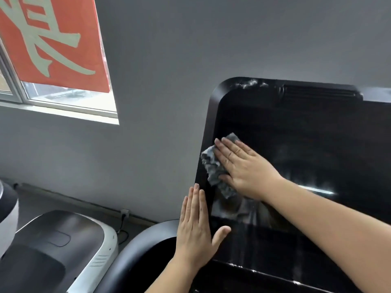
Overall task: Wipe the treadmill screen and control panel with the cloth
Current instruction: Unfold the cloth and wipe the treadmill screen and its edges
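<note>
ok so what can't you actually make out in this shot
Head view only:
- Screen: right part cut off by the frame edge; glare hides whether it is clean.
- Control panel: mostly below the frame edge and behind the right forearm.
- Cloth: partly under the right hand.
- Left hand: flat at the screen's left edge; contact unclear.

Screen (296, 144): glossy black under my palm, smeared and streaked.
Frame (208, 123): smooth black plastic, satin sheen.
Cloth (211, 166): my grey rag, nubby, crumpled.
Wall (169, 60): matt grey.
</note>
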A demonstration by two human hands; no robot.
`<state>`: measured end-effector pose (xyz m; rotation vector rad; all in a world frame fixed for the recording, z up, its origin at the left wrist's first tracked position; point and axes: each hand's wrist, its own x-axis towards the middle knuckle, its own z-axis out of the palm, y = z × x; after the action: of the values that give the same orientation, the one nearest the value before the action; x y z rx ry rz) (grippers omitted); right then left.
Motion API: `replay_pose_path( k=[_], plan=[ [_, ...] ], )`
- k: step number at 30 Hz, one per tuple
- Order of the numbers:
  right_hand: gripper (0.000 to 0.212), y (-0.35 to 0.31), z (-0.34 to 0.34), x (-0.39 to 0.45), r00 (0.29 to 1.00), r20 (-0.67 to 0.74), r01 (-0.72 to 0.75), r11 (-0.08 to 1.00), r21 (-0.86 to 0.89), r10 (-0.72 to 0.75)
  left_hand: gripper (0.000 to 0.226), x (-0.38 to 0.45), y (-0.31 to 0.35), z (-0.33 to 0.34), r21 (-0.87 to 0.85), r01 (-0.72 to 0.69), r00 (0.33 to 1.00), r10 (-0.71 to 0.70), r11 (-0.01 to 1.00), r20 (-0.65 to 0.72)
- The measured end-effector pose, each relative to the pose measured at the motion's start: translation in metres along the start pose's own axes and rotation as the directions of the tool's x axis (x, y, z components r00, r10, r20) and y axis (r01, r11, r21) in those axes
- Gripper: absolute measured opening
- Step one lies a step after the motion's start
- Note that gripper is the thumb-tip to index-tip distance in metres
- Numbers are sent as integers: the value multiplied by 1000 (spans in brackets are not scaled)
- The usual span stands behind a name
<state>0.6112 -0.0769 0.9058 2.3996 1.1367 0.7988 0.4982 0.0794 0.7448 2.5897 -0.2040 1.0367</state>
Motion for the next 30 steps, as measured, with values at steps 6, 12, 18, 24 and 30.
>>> replay_pose_path(
  k=[6, 12, 18, 24, 30],
  plan=[
    [70, 18, -20, 60, 920, -5, -389, 916, 101, 391, 94, -3, 0, 3, 13, 11, 1000, -11, 1000, 11],
    [66, -57, 17, -28, 978, -89, -175, 976, 127, 187, 102, -2, -2, 3, -47, -8, 1000, 8, 999, 10],
    [64, -34, 18, -55, 975, -39, 217, 976, -8, -217, 106, -2, -1, 2, -52, -15, 1000, 14, 999, -24],
    [70, 53, -12, 36, 977, -66, -200, 979, 41, 202, 105, -3, -2, 5, -12, -19, 1000, 19, 1000, -22],
    [65, -25, 12, -13, 945, -153, -268, 953, 140, 288, 104, -3, -2, 5, -48, -36, 998, 34, 998, -44]
  ],
)
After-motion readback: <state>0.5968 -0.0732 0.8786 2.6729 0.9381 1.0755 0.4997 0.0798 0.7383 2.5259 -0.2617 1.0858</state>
